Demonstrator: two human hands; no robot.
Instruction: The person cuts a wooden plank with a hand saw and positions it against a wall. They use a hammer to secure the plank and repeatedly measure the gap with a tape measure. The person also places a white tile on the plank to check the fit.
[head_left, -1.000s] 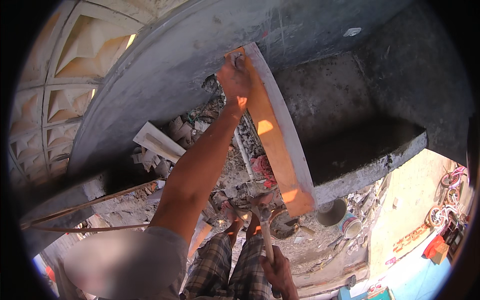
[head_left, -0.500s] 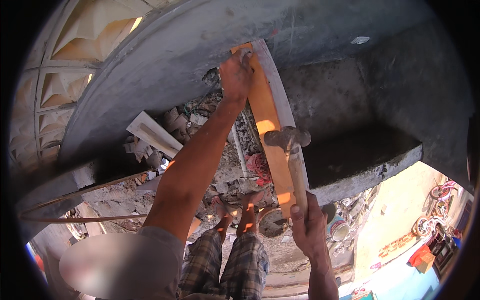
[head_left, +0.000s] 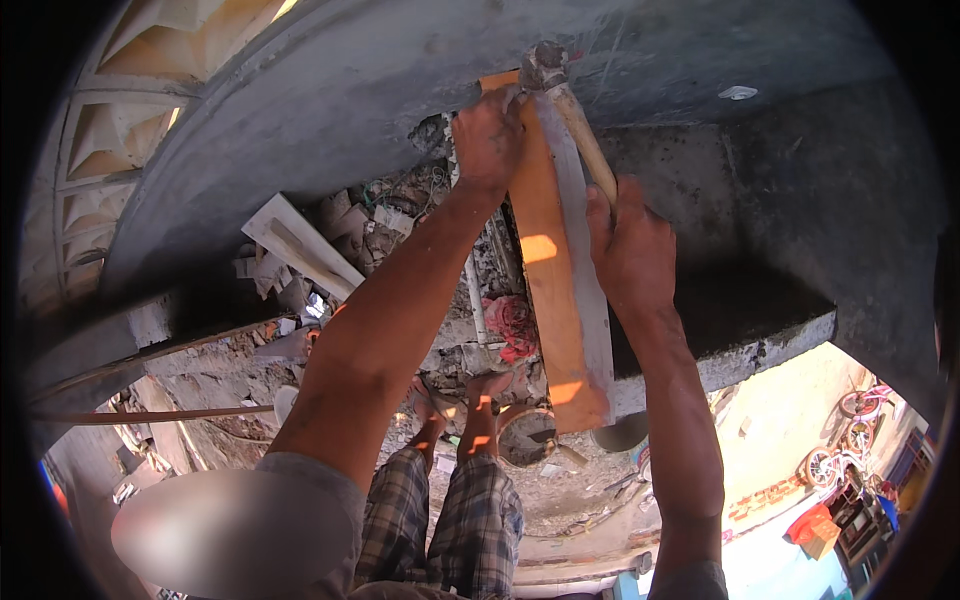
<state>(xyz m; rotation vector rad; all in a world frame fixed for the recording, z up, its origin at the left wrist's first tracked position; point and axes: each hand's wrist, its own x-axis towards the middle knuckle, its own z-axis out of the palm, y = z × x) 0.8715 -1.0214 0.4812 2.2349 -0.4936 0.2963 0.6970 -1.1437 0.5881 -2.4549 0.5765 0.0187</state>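
A long plank (head_left: 548, 270) with an orange face and a whitish edge leans from the far grey wall toward me. My left hand (head_left: 488, 140) is closed at its far end, fingertips pressed together; what they pinch is hidden. Gripped by its wooden handle, a hammer (head_left: 546, 66) is in my right hand (head_left: 632, 250). The hammer's dark head is over the plank's far end, close beside my left fingertips. Whether it touches the plank I cannot tell.
Rubble and broken tiles (head_left: 345, 225) lie left of the plank, with a red cloth (head_left: 512, 325) near its edge. A concrete ledge (head_left: 740, 345) juts out on the right. A bucket (head_left: 525, 436) stands below by my feet. A child's bicycle (head_left: 835, 450) is far right.
My right hand has raised the hammer up and away from me, from the plank's middle to its far end beside my left hand. The left hand remains at that end.
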